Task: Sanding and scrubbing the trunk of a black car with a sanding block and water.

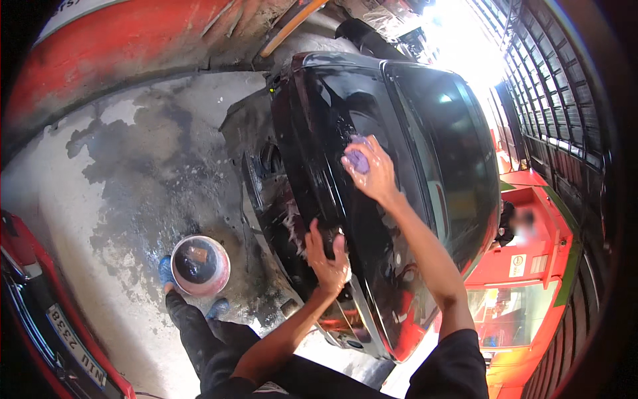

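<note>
A black car (306, 120) fills the middle of the head view, with wet, shiny streaks and a dark rear window on its right. My right hand (369, 169) is closed on a soapy purple sponge (357, 161) against the painted panel left of that window. Lower and further left, my left hand (327, 263) is at the car's panel, fingers apart and white foam on it. A round bucket (220, 266) of dark liquid, with something small and brown in it, stands on the stained concrete floor (133, 199) beside my blue-shod feet (218, 307).
A red car (26, 253) is at the left edge, a red wall (133, 30) at the top left. On the right are a red booth or vehicle (551, 259), a person (506, 223) near it and dark metal grilles (551, 100). An orange bar (292, 26) lies near the top.
</note>
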Motion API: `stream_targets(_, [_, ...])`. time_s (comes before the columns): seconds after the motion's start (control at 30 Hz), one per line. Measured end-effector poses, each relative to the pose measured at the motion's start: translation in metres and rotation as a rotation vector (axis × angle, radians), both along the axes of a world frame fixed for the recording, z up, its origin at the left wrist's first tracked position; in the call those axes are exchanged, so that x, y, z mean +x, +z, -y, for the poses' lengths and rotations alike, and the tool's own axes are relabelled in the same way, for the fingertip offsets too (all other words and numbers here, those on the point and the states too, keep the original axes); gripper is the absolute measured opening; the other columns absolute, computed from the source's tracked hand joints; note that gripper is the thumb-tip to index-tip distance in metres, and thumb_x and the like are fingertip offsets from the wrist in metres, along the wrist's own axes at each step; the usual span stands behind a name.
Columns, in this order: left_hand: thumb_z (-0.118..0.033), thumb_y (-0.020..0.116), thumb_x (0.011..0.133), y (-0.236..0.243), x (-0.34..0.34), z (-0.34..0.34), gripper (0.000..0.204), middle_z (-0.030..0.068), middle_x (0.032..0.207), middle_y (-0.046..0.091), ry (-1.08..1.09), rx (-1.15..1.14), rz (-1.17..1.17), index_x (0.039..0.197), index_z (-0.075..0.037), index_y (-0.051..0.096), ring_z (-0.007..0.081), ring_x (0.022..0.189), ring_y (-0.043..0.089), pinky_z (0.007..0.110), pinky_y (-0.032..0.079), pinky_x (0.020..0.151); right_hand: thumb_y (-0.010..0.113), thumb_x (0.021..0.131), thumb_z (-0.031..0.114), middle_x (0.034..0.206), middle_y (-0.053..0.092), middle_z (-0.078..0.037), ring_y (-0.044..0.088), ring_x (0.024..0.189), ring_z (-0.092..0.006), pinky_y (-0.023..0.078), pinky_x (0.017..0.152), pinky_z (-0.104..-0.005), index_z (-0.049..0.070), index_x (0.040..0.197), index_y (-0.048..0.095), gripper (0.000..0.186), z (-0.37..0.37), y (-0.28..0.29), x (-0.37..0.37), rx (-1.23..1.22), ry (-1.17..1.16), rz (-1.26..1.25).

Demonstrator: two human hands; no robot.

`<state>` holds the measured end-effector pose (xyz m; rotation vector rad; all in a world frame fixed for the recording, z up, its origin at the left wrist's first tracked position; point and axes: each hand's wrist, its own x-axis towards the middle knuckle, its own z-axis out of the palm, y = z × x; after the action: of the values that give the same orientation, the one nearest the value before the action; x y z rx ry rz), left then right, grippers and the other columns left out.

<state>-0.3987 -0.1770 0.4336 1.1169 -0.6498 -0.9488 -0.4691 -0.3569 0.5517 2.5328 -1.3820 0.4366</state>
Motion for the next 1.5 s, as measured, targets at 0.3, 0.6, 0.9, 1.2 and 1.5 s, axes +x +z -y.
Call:
stream_targets(0.3, [-0.017,0.071,0.095,-0.038,0.067,0.171,0.053,0.0306,0.120,0.064,0.136,-0.144,0.116,0.137,0.010,0.054,0.0463,0.110,0.063,0.048,0.049,0.096,0.077,0.078,0.008,0.091,0.066,-0.015,0.066,0.085,-0.0370,0.053,0.076,-0.0413,0.006,0.091,0.070,0.015,0.006,-0.027,0.015,-0.065,-0.005,0.142])
stream_targets(0.6, [-0.034,0.072,0.094,-0.040,0.148,0.281,0.058,0.0272,0.106,0.066,0.131,0.017,0.162,0.130,0.010,0.060,0.0450,0.098,0.065,0.049,0.051,0.087,0.076,0.075,0.004,0.088,0.067,-0.014,0.065,0.082,-0.0343,0.053,0.074,-0.0392,0.006,0.090,0.069,0.017,0.003,-0.031,0.044,-0.047,0.056,0.247])
stream_targets(0.9, [-0.010,0.074,0.092,-0.027,0.071,0.175,0.046,0.0243,0.105,0.065,0.181,-0.190,0.165,0.129,0.011,0.057,0.0379,0.099,0.067,0.042,0.051,0.090,0.079,0.068,0.006,0.095,0.069,-0.011,0.066,0.083,-0.0324,0.055,0.073,-0.0387,0.010,0.089,0.070,0.023,-0.005,-0.019,0.008,-0.044,-0.019,0.176])
stream_targets(1.2, [-0.014,0.074,0.091,-0.033,0.083,0.193,0.047,0.0259,0.103,0.067,0.061,-0.240,0.097,0.126,0.014,0.059,0.0362,0.095,0.067,0.043,0.052,0.089,0.079,0.066,0.007,0.096,0.069,-0.010,0.066,0.086,-0.0315,0.055,0.073,-0.0379,0.011,0.088,0.070,0.024,-0.011,-0.020,0.002,-0.020,-0.078,0.148])
stream_targets(1.5, [-0.021,0.076,0.090,-0.019,0.158,0.304,0.053,0.0281,0.108,0.065,-0.014,-0.226,0.464,0.132,0.006,0.059,0.0490,0.102,0.063,0.048,0.051,0.089,0.076,0.065,0.003,0.090,0.068,-0.014,0.066,0.081,-0.0332,0.055,0.071,-0.0397,0.007,0.088,0.070,0.023,-0.005,-0.018,0.025,-0.007,-0.035,0.228])
